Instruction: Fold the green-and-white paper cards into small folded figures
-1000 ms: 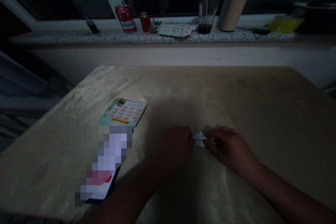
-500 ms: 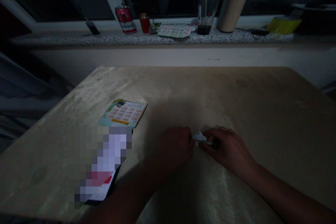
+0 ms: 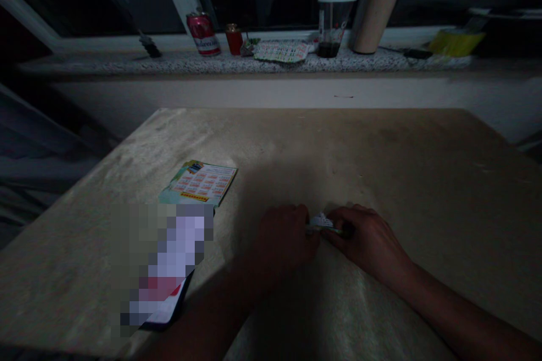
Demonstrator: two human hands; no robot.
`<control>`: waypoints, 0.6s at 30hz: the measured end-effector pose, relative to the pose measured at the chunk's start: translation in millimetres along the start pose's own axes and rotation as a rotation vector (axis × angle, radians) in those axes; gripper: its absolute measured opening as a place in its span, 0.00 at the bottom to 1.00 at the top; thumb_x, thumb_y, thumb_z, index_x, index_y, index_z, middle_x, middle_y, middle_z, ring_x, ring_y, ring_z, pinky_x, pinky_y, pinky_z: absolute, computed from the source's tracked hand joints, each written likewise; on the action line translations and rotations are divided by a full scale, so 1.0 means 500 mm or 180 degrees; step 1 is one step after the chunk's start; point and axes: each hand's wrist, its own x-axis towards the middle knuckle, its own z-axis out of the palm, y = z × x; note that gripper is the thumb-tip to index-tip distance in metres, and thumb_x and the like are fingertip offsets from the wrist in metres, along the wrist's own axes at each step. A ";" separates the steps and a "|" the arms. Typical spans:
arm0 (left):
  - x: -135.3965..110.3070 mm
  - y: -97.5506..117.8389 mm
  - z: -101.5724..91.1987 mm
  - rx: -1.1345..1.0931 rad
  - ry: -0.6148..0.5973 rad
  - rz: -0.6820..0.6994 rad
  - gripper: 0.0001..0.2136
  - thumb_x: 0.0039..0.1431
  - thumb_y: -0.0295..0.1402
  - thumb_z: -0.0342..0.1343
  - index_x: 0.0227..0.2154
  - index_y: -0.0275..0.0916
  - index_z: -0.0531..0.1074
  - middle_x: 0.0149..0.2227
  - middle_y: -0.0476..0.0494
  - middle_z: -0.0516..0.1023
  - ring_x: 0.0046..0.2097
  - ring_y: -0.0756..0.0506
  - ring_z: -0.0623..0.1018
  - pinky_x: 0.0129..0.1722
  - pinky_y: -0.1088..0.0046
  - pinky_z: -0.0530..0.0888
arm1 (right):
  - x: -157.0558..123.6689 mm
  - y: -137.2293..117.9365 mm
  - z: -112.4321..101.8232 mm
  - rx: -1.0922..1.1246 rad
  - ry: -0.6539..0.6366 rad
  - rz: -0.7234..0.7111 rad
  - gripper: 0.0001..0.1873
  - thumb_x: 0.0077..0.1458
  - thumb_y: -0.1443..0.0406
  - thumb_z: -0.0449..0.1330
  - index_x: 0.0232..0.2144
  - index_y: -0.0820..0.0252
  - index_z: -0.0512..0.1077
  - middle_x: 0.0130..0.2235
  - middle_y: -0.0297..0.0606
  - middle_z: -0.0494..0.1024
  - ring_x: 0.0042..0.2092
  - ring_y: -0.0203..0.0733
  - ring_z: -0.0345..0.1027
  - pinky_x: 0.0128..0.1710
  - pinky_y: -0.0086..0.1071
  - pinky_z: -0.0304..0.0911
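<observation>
"Well in from the table's far edge, how far along?"
"Partly folded, I'd judge (too dim for creases), not yet set down: left hand and right hand pinch the paper between them."
"Texture?"
"Thin, whitish, printed; the card, toward the left edge, lies flat, four-cornered."

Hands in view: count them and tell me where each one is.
2. The left hand is at the left end of the small printed paper; the right hand pinches its right end.
</observation>
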 end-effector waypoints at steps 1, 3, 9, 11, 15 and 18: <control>0.001 0.001 0.000 0.0007 0.0015 0.0014 0.11 0.60 0.41 0.57 0.36 0.38 0.76 0.37 0.40 0.82 0.37 0.39 0.80 0.40 0.61 0.74 | 0.000 0.000 0.000 -0.0006 -0.0010 0.0005 0.05 0.53 0.65 0.69 0.33 0.55 0.77 0.27 0.32 0.77 0.30 0.42 0.72 0.31 0.34 0.61; 0.002 0.002 0.000 0.0004 0.0039 0.0017 0.11 0.60 0.41 0.57 0.36 0.38 0.76 0.37 0.39 0.82 0.37 0.38 0.80 0.40 0.60 0.74 | 0.000 0.000 0.000 -0.0030 -0.0026 0.0007 0.05 0.53 0.65 0.70 0.33 0.55 0.77 0.27 0.33 0.77 0.31 0.42 0.71 0.31 0.34 0.61; 0.007 0.002 -0.003 0.0020 -0.0014 -0.0043 0.11 0.60 0.41 0.57 0.37 0.38 0.75 0.36 0.39 0.82 0.38 0.37 0.81 0.40 0.60 0.74 | -0.001 0.001 -0.001 -0.0079 -0.0029 -0.0055 0.04 0.54 0.65 0.69 0.32 0.55 0.77 0.27 0.33 0.77 0.30 0.42 0.70 0.31 0.34 0.60; 0.008 0.001 -0.007 -0.0016 -0.0062 -0.0089 0.10 0.59 0.39 0.58 0.38 0.38 0.75 0.37 0.40 0.82 0.39 0.37 0.82 0.40 0.60 0.74 | -0.001 0.002 -0.001 -0.0076 -0.0014 -0.0084 0.04 0.54 0.65 0.69 0.31 0.55 0.76 0.26 0.32 0.76 0.30 0.42 0.70 0.31 0.34 0.60; 0.008 -0.007 -0.010 -0.0121 -0.0056 -0.0112 0.09 0.58 0.35 0.59 0.41 0.39 0.75 0.38 0.41 0.83 0.40 0.38 0.82 0.40 0.62 0.74 | -0.002 0.003 0.001 -0.0122 -0.0013 -0.0059 0.05 0.54 0.65 0.69 0.30 0.55 0.75 0.26 0.32 0.75 0.29 0.42 0.69 0.32 0.34 0.60; 0.007 -0.016 -0.006 -0.0225 -0.0011 -0.0129 0.12 0.58 0.33 0.59 0.45 0.40 0.74 0.41 0.42 0.83 0.42 0.39 0.82 0.42 0.63 0.74 | -0.002 0.003 0.001 -0.0103 -0.0050 -0.0014 0.05 0.54 0.65 0.70 0.31 0.55 0.76 0.27 0.32 0.76 0.30 0.42 0.70 0.33 0.35 0.61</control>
